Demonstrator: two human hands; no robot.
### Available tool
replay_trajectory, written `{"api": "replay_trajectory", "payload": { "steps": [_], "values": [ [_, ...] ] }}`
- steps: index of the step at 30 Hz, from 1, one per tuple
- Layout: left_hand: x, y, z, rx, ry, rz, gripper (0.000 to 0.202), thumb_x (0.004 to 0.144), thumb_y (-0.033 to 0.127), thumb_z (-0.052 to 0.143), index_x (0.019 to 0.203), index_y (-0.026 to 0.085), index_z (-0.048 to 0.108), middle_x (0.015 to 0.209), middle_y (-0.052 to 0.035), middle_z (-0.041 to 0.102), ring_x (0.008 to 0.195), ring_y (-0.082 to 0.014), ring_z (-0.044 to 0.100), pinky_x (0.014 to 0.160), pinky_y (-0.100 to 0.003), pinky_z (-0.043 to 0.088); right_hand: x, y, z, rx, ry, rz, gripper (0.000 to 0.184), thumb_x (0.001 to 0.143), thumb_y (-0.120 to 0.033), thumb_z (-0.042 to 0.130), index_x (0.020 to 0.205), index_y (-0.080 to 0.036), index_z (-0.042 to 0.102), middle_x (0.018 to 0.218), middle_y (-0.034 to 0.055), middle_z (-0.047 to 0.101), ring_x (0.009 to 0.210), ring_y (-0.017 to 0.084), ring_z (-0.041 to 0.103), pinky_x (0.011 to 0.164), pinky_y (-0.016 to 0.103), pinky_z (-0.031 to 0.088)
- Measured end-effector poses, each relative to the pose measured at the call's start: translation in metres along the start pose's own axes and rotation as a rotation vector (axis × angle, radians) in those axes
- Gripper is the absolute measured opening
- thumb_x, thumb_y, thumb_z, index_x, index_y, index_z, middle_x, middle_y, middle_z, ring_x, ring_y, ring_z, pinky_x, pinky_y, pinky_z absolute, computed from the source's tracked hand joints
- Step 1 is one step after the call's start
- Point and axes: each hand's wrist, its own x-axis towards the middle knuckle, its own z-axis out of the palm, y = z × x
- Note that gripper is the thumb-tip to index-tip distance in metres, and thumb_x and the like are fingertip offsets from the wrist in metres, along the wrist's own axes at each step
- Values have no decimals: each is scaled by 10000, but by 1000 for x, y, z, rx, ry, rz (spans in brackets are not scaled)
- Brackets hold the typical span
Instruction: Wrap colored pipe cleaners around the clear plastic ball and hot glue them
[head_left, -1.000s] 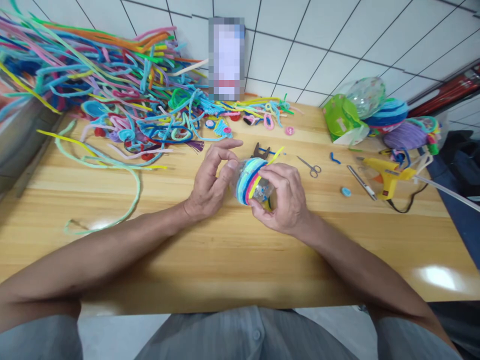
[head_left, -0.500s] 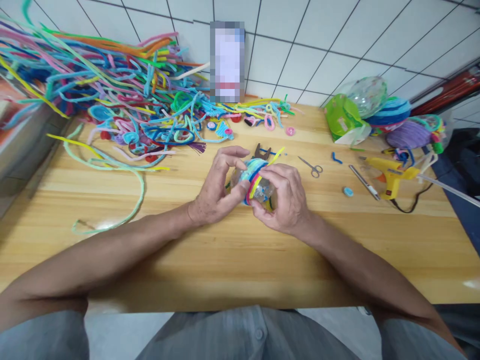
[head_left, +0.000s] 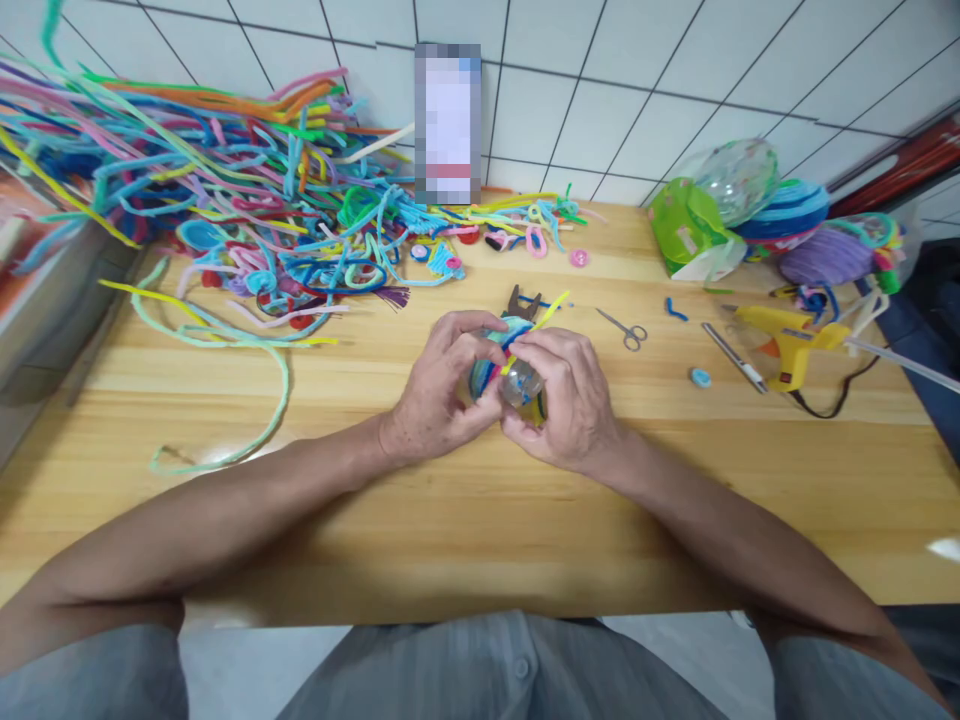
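Between both hands, above the table, is a clear plastic ball (head_left: 523, 384) wrapped with pipe cleaners in light green, blue, pink and yellow. My left hand (head_left: 452, 388) is closed around its wrapped left side. My right hand (head_left: 564, 396) grips the right side, fingers at the yellow pipe cleaner (head_left: 551, 311), whose free end sticks up past the fingertips. Parts of the ball are hidden by the fingers. Just behind it lie dark-jawed pliers (head_left: 517, 301), partly covered by the ball and hands.
A tangled heap of pipe cleaners (head_left: 247, 190) fills the back left. A phone (head_left: 448, 125) leans against the tiled wall. To the right lie small scissors (head_left: 624, 330), a craft knife (head_left: 733, 357), a yellow glue gun (head_left: 787, 345) and a green package (head_left: 686, 230) beside several wrapped balls.
The ball has turned in my hands, so more of its clear end faces me. My left fingers have shifted over the bands, and the view has moved slightly.
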Motion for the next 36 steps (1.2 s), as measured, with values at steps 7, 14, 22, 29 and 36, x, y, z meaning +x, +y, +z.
{"api": "replay_trajectory", "payload": {
  "steps": [7, 14, 22, 29, 36],
  "values": [
    [-2, -1, 1, -11, 4, 16, 112, 1067, 261, 618, 1173, 259, 583, 1360, -107, 707, 1290, -263, 670, 1100, -485, 584, 2, 0, 1, -25, 19, -24, 640, 960, -304, 724, 1537, -158, 491, 1313, 200, 736, 1230, 354, 725, 988, 571, 643],
    [-4, -3, 2, 2, 6, 49, 117, 1087, 224, 583, 1199, 256, 582, 1379, -122, 688, 1308, -252, 668, 1109, -482, 596, 0, 1, 2, -9, 23, -14, 646, 975, -326, 709, 1561, -187, 474, 1326, 191, 733, 1243, 362, 724, 990, 588, 639],
    [-6, -6, 6, -45, 24, 49, 114, 1095, 223, 577, 1202, 255, 601, 1377, -118, 677, 1299, -247, 661, 1106, -482, 597, 1, 1, 3, -16, 29, -29, 641, 967, -316, 724, 1541, -165, 483, 1311, 201, 734, 1233, 357, 722, 988, 576, 643],
    [-5, -5, 4, -21, -2, 62, 97, 1107, 230, 550, 1194, 259, 581, 1390, -115, 680, 1327, -247, 654, 1121, -494, 593, 1, 1, 3, -11, 36, -33, 645, 951, -304, 734, 1528, -139, 497, 1304, 213, 728, 1233, 365, 716, 990, 578, 642],
    [-4, -5, 2, -15, -11, 73, 73, 1104, 206, 551, 1151, 250, 586, 1388, -125, 671, 1336, -234, 646, 1117, -487, 613, 0, 2, 4, 4, 30, -19, 671, 962, -315, 729, 1563, -183, 461, 1323, 190, 724, 1244, 363, 717, 997, 585, 632]
  ]
}}
